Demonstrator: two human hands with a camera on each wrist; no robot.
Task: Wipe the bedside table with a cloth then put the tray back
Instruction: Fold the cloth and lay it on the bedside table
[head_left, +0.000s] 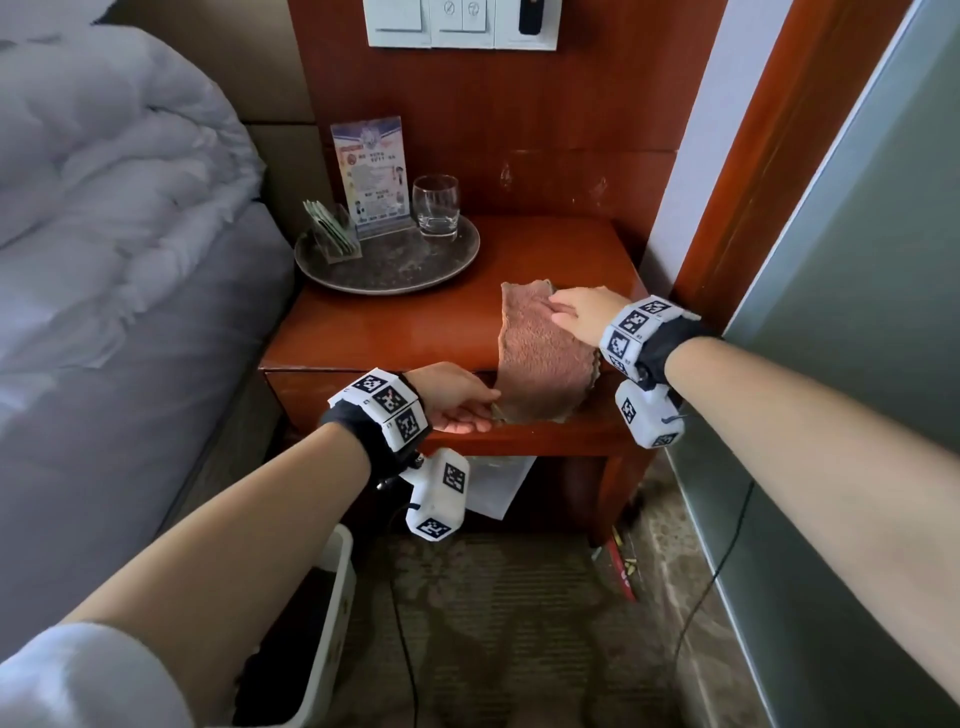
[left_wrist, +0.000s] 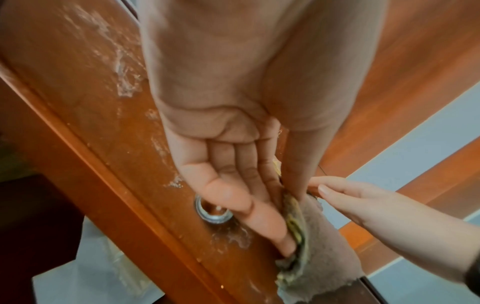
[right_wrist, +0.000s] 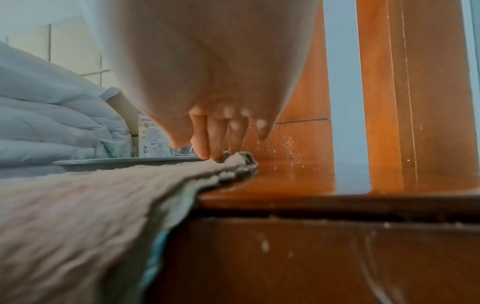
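Observation:
A brown cloth (head_left: 540, 364) lies on the right front of the red wooden bedside table (head_left: 389, 332) and hangs over its front edge. My left hand (head_left: 457, 405) pinches the hanging lower left corner between thumb and straight fingers (left_wrist: 259, 185), in front of the drawer. My right hand (head_left: 576, 312) holds the cloth's far right corner on the tabletop, fingertips (right_wrist: 207, 152) down on the bunched edge. The round grey tray (head_left: 395, 270) sits at the table's back left, carrying a glass (head_left: 435, 208), a sign stand (head_left: 371, 176) and a packet holder (head_left: 332, 228).
The bed (head_left: 104, 234) runs along the table's left side. A wall and wooden door frame (head_left: 753, 156) close off the right. A white bin (head_left: 322, 623) stands on the carpet by my left arm. A black cable (head_left: 717, 571) trails on the floor. The drawer has a metal ring pull (left_wrist: 214, 214).

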